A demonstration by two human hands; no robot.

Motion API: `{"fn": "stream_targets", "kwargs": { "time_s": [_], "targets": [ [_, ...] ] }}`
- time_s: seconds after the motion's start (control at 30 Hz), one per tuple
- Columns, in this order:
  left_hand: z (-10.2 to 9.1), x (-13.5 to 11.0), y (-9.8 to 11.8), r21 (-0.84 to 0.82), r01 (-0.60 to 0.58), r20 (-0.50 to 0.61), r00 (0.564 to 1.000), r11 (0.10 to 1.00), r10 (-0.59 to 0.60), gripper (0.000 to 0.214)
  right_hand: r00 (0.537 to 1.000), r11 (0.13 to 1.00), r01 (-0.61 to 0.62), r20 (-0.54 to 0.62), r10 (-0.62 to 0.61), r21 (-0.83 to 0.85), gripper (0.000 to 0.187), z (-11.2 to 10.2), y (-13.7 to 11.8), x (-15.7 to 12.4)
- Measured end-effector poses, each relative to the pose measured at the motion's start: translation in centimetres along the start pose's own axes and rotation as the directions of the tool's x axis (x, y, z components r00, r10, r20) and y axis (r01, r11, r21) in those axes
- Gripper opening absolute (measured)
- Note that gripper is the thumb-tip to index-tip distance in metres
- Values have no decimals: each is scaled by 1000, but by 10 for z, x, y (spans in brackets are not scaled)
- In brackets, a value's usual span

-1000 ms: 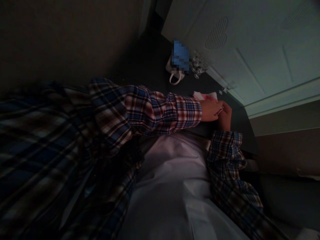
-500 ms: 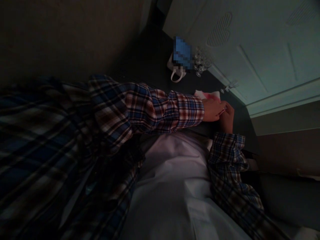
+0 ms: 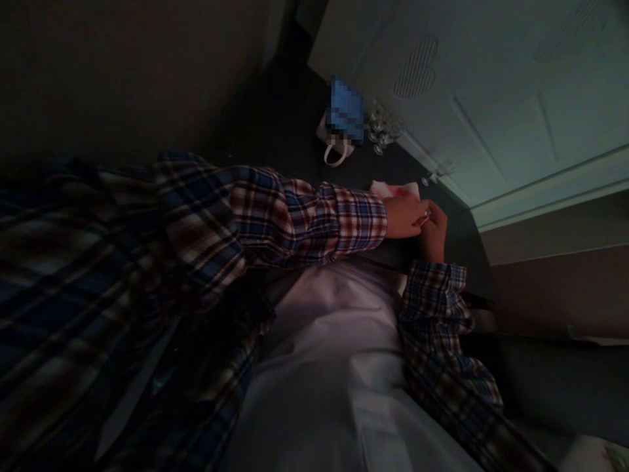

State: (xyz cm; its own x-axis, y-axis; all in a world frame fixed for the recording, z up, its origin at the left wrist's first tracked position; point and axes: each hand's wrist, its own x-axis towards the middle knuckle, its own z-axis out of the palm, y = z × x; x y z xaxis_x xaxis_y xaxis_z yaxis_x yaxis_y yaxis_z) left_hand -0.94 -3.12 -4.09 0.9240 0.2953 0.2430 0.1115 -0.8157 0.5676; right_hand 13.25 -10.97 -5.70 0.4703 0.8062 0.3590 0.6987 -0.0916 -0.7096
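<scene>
The scene is dim. My left hand (image 3: pixel 403 217) and my right hand (image 3: pixel 434 231) meet over the near part of a dark tabletop (image 3: pixel 295 131). Both are curled together around a thin pinkish stick-like object (image 3: pixel 423 219) that is too small to name. Just beyond my hands lies a pink and white cloth or paper (image 3: pixel 394 191). Both arms wear plaid sleeves, and a white garment covers my front below.
A white mug (image 3: pixel 332 145) with a blurred blue patch above it stands further back on the table. Beside it are several small clear glass pieces (image 3: pixel 382 128). A pale panelled door (image 3: pixel 491 98) is on the right, with another small clear piece (image 3: pixel 435 175) near its foot.
My hands stay together on the small object. The whole view has drifted slightly, so everything sits a little further left in the picture.
</scene>
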Motion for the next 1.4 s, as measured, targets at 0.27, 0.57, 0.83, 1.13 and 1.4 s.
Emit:
{"fn": "stream_targets", "kwargs": {
  "time_s": [0.27,0.57,0.83,1.13,1.4],
  "targets": [
    [0,6,0,-104,42,-22,999,994,-45,41,1000,1000,18,-25,-18,1,26,1,3,1],
    [2,7,-2,-73,12,-41,999,997,-15,38,998,998,43,-48,-45,-44,23,-1,3,0],
    [3,6,-1,-143,90,-64,993,986,-100,41,997,999,35,-65,-37,-33,27,1,0,0],
    [1,4,0,-218,136,-75,985,966,-156,43,997,1000,13,-81,-13,-3,31,2,-1,-1],
    [0,2,0,-261,122,-93,984,958,-150,38,996,998,-9,-92,3,-56,34,4,-7,-3]
  ]
}}
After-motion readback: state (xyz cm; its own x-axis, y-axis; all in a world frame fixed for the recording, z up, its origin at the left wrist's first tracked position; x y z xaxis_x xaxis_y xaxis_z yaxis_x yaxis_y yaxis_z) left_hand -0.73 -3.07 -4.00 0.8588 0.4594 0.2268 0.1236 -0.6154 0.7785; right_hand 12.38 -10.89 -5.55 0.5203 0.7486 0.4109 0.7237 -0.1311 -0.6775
